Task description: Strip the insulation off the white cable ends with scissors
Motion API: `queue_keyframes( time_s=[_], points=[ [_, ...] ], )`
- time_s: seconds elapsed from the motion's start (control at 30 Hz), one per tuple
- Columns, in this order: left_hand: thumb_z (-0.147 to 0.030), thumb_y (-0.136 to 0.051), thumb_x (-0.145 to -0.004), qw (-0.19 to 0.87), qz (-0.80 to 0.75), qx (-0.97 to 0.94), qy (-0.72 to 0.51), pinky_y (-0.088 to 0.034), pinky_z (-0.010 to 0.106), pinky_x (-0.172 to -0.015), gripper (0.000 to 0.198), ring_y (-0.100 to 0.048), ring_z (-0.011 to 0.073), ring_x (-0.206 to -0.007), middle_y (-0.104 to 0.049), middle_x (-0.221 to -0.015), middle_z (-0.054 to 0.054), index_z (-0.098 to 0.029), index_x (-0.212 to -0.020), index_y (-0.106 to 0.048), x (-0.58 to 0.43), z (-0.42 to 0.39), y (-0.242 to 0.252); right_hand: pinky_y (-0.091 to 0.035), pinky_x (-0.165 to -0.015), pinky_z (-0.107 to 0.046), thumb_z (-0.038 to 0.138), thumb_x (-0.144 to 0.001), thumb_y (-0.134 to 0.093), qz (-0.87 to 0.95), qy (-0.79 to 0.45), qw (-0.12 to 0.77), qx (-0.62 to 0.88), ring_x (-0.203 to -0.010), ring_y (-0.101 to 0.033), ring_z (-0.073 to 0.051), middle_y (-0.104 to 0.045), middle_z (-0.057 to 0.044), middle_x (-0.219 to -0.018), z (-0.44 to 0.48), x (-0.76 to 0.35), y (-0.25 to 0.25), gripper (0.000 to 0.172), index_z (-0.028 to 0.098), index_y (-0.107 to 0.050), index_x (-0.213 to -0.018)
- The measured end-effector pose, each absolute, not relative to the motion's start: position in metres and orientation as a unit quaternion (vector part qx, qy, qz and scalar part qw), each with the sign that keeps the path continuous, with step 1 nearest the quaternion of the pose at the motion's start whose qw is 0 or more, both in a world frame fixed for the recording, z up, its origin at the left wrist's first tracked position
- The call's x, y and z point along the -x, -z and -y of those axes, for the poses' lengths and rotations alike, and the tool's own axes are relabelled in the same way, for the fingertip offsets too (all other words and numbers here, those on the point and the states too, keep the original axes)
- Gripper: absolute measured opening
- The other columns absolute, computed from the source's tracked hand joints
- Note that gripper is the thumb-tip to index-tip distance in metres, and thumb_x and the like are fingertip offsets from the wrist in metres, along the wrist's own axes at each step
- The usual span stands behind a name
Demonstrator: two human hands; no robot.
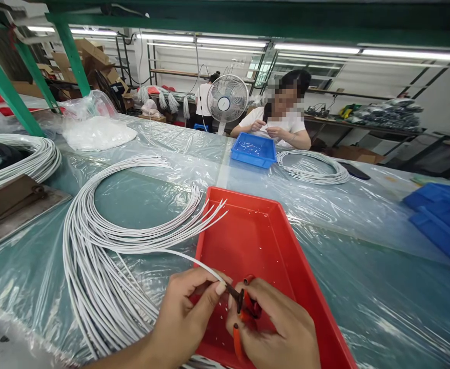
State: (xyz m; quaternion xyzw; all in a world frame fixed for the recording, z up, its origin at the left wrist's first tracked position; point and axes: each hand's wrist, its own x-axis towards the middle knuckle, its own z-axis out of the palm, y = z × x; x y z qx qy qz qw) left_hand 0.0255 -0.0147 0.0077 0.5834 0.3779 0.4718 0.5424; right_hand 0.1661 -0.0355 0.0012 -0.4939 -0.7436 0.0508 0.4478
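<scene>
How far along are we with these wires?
Done: only a few white flecks lie in the red tray, so seemingly little. In hand: the left hand pinches one white wire end at the red-handled tool in the right hand. Left: probably most of the large wire bundle beside the tray.

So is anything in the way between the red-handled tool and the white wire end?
Nothing visible. The left hand pinches the white wire right at the tip of the tool, held in the right hand, over the red tray.
</scene>
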Motion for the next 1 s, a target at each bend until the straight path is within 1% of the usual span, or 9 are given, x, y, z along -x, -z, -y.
queue_keyframes(
  time_s=[0.1,0.2,0.33,0.43,0.57,0.77,0.83,0.93,1.0],
  points=[
    [-0.024,-0.055,-0.083,0.593,-0.378,-0.538,-0.465,-0.046,0.021,-0.064,0.017,-0.06,0.0143,-0.067,-0.067,-0.071,0.003,-0.016,-0.082,-0.069,-0.027,0.014,-0.008,-0.038,-0.042,-0.017,0.004,-0.06,-0.049,0.759,-0.11,0.436,0.471,-0.042,-0.045,-0.008,-0.049,0.004,-0.051,0.041,-0.164,-0.003,0.016,0.019,-0.054,-0.062],
    [-0.025,-0.057,-0.082,0.632,-0.371,-0.497,-0.466,-0.047,0.021,-0.063,0.016,-0.061,0.0142,-0.066,-0.067,-0.068,0.003,-0.014,-0.079,-0.068,-0.028,0.014,-0.01,-0.037,-0.042,-0.017,0.006,-0.064,-0.05,0.732,-0.129,0.455,0.49,-0.042,-0.045,-0.008,-0.047,0.005,-0.051,0.042,-0.165,-0.008,0.014,0.019,-0.051,-0.06],
    [-0.024,-0.057,-0.082,0.645,-0.368,-0.481,-0.465,-0.047,0.021,-0.065,0.015,-0.062,0.0138,-0.065,-0.067,-0.065,0.002,-0.014,-0.08,-0.068,-0.029,0.014,-0.011,-0.04,-0.045,-0.018,0.012,-0.07,-0.052,0.689,-0.132,0.455,0.548,-0.045,-0.048,-0.01,-0.049,0.004,-0.054,0.038,-0.172,-0.013,0.011,0.019,-0.052,-0.062],
    [-0.024,-0.057,-0.082,0.648,-0.364,-0.48,-0.466,-0.047,0.02,-0.064,0.015,-0.061,0.0133,-0.065,-0.067,-0.065,0.002,-0.014,-0.081,-0.069,-0.029,0.014,-0.011,-0.043,-0.047,-0.019,0.012,-0.071,-0.055,0.699,-0.133,0.454,0.537,-0.049,-0.053,-0.011,-0.055,0.002,-0.057,0.035,-0.175,-0.011,0.008,0.019,-0.054,-0.067],
    [-0.023,-0.057,-0.082,0.632,-0.362,-0.495,-0.473,-0.046,0.019,-0.063,0.015,-0.06,0.0124,-0.065,-0.068,-0.068,0.002,-0.014,-0.08,-0.07,-0.03,0.013,-0.013,-0.044,-0.048,-0.018,0.009,-0.07,-0.056,0.717,-0.129,0.455,0.512,-0.05,-0.055,-0.011,-0.056,0.002,-0.058,0.035,-0.176,-0.006,0.01,0.018,-0.056,-0.069],
    [-0.025,-0.053,-0.085,0.602,-0.354,-0.541,-0.469,-0.045,0.02,-0.066,0.019,-0.061,0.0148,-0.07,-0.07,-0.073,0.004,-0.015,-0.081,-0.07,-0.029,0.014,-0.012,-0.042,-0.05,-0.017,0.002,-0.063,-0.052,0.7,-0.139,0.474,0.515,-0.05,-0.052,-0.009,-0.054,0.003,-0.06,0.038,-0.172,-0.006,0.02,0.019,-0.057,-0.072],
    [-0.024,-0.052,-0.085,0.577,-0.361,-0.565,-0.466,-0.045,0.021,-0.067,0.019,-0.06,0.0147,-0.07,-0.069,-0.073,0.003,-0.016,-0.081,-0.069,-0.028,0.015,-0.01,-0.042,-0.051,-0.018,0.002,-0.061,-0.049,0.702,-0.138,0.46,0.526,-0.052,-0.052,-0.009,-0.054,0.003,-0.06,0.038,-0.171,-0.008,0.021,0.019,-0.057,-0.071],
    [-0.022,-0.051,-0.085,0.528,-0.382,-0.604,-0.459,-0.044,0.022,-0.069,0.019,-0.058,0.0148,-0.068,-0.067,-0.069,0.002,-0.016,-0.078,-0.068,-0.028,0.015,-0.008,-0.042,-0.052,-0.019,0.006,-0.063,-0.047,0.713,-0.116,0.418,0.55,-0.053,-0.052,-0.011,-0.053,0.002,-0.059,0.039,-0.17,-0.012,0.016,0.02,-0.054,-0.067],
    [-0.022,-0.05,-0.086,0.506,-0.395,-0.621,-0.45,-0.043,0.022,-0.067,0.02,-0.057,0.0146,-0.066,-0.065,-0.067,0.002,-0.016,-0.075,-0.066,-0.028,0.015,-0.008,-0.04,-0.05,-0.019,0.008,-0.065,-0.047,0.722,-0.092,0.387,0.566,-0.051,-0.051,-0.011,-0.052,0.003,-0.056,0.038,-0.17,-0.014,0.013,0.02,-0.052,-0.063]
  ],
)
